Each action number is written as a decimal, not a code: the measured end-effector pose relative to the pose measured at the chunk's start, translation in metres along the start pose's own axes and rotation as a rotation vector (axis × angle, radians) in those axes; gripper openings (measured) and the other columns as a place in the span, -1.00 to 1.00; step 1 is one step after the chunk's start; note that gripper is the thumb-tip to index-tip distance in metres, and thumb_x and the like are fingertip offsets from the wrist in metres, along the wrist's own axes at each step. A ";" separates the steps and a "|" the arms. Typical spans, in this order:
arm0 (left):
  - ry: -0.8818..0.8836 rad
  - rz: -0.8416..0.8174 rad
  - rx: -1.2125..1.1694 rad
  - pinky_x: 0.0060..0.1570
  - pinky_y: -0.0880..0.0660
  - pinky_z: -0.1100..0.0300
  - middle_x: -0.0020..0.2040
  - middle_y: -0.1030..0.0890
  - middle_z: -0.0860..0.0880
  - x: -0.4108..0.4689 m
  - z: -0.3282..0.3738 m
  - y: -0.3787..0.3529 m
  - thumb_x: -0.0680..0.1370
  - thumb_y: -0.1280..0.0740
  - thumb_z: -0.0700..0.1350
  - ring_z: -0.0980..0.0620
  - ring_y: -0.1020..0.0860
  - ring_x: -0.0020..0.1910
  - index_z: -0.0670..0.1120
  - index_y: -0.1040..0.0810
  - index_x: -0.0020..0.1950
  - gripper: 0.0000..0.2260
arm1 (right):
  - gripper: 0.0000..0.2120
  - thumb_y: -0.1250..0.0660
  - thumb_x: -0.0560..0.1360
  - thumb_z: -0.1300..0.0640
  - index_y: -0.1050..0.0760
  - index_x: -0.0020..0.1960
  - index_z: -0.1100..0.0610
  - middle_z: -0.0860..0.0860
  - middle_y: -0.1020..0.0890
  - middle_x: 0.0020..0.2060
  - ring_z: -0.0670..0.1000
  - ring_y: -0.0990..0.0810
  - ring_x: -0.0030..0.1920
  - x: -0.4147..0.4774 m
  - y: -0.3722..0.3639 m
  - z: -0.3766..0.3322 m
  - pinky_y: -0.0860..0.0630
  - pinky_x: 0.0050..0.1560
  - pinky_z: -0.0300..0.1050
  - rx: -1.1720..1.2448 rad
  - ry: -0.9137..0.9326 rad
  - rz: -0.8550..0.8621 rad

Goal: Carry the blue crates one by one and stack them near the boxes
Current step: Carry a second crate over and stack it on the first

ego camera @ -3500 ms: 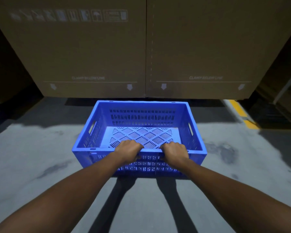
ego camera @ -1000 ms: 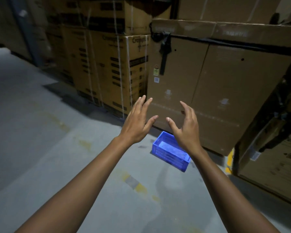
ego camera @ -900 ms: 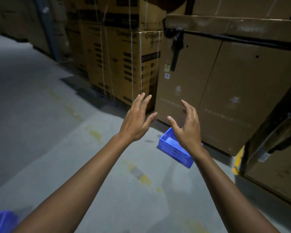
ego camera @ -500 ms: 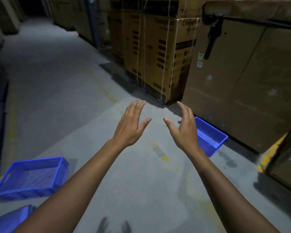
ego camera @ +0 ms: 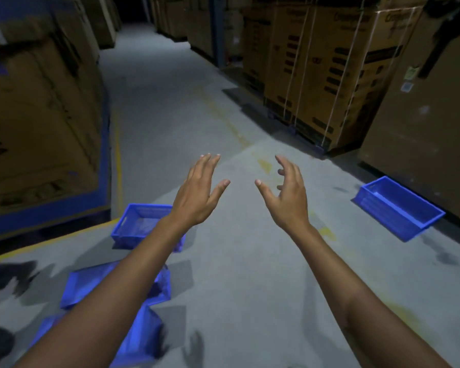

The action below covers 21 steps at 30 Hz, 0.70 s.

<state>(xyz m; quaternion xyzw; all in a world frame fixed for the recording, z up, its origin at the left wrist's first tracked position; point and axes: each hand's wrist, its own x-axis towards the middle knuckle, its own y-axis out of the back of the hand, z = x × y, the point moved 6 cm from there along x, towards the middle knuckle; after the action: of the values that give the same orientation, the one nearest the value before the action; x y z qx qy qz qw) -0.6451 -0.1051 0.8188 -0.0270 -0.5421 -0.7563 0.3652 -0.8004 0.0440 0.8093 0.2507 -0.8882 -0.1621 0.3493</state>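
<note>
Single head-worn view, forward-down along aisle floor [ego camera: 165,107]; left hand [ego camera: 197,195], right hand [ego camera: 287,197] close ahead.

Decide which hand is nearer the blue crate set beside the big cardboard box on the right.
Right. The right hand hangs left of the crate, apart from it; the left hand is farther left.

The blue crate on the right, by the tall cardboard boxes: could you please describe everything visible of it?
The blue crate is a rectangular, open-topped bin, plastic by its look, with ribbed side walls and a thicker rim. It looks empty. It sits upright on the concrete floor, long side close to the tall cardboard box; contact is unclear. The left hand and right hand are clear of it.
</note>
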 end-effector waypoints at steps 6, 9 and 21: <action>0.060 0.021 0.025 0.49 -0.16 -0.02 0.52 -0.27 -0.15 -0.058 -0.077 0.064 0.59 -0.04 0.25 -0.12 -0.16 0.54 -0.11 -0.19 0.55 -0.36 | -0.36 -0.34 0.47 -0.20 -0.26 0.47 -0.02 -0.05 -0.38 0.35 0.02 -0.43 0.33 -0.043 -0.079 -0.066 -0.54 0.15 0.16 0.020 0.009 -0.102; 0.086 0.038 0.044 0.48 -0.17 -0.02 0.51 -0.29 -0.16 -0.076 -0.106 0.085 0.59 -0.06 0.23 -0.13 -0.18 0.53 -0.12 -0.21 0.55 -0.37 | -0.36 -0.34 0.48 -0.21 -0.27 0.47 -0.01 -0.05 -0.38 0.35 0.01 -0.43 0.32 -0.044 -0.111 -0.088 -0.54 0.15 0.15 0.037 0.024 -0.140; 0.134 0.036 0.159 0.48 -0.20 -0.04 0.52 -0.27 -0.14 -0.121 -0.210 0.155 0.59 -0.04 0.26 -0.10 -0.17 0.54 -0.07 -0.18 0.56 -0.37 | -0.33 -0.30 0.45 -0.20 -0.26 0.48 0.04 0.04 -0.38 0.35 0.11 -0.44 0.31 -0.069 -0.229 -0.159 -0.53 0.14 0.19 0.077 0.078 -0.199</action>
<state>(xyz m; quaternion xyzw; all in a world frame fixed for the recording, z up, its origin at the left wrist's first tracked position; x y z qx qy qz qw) -0.3917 -0.2406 0.8039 0.0431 -0.5742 -0.7043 0.4152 -0.5688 -0.1234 0.7780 0.3572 -0.8502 -0.1520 0.3557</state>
